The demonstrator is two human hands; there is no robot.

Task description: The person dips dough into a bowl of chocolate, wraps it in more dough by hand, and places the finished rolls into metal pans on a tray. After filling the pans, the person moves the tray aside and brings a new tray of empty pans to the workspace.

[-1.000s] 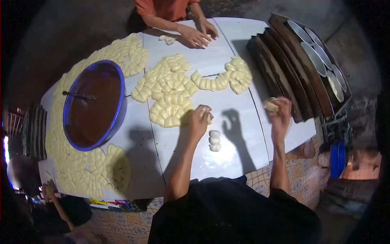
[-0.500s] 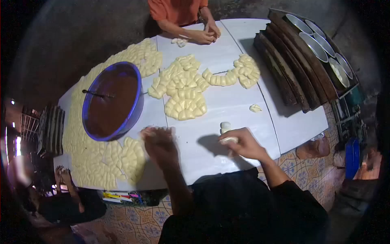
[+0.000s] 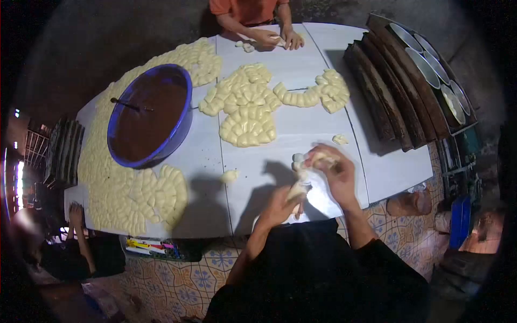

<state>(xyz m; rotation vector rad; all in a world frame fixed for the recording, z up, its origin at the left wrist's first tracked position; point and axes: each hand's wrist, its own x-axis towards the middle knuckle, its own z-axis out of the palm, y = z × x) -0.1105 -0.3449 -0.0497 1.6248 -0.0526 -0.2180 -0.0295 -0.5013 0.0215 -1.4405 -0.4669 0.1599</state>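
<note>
Near the front of the white table (image 3: 207, 215), my left hand (image 3: 280, 205) is closed on a piece of pale dough (image 3: 297, 189). My right hand (image 3: 336, 168), blurred by motion, has its fingers curled round a light piece just to the right, close to my left. Small white dough pieces (image 3: 297, 158) lie beside my right fingertips. One filled dough piece (image 3: 229, 176) rests on the table left of my hands, and another small one (image 3: 340, 139) lies beyond my right hand. Shaped dough pieces (image 3: 247, 126) sit grouped in the middle.
A blue basin (image 3: 188, 107) of brown filling, with a spoon in it, stands at the left among many dough pieces (image 3: 107, 183). Dark stacked trays (image 3: 401, 91) and round metal tins (image 3: 423, 67) are at the right. A co-worker (image 3: 253, 16) handles dough across the table; another person's hand (image 3: 76, 214) is at the left.
My left hand has moved right and now grips dough near my right hand, which has risen slightly. A dough piece now lies where my left hand was. The co-worker's hands have spread slightly.
</note>
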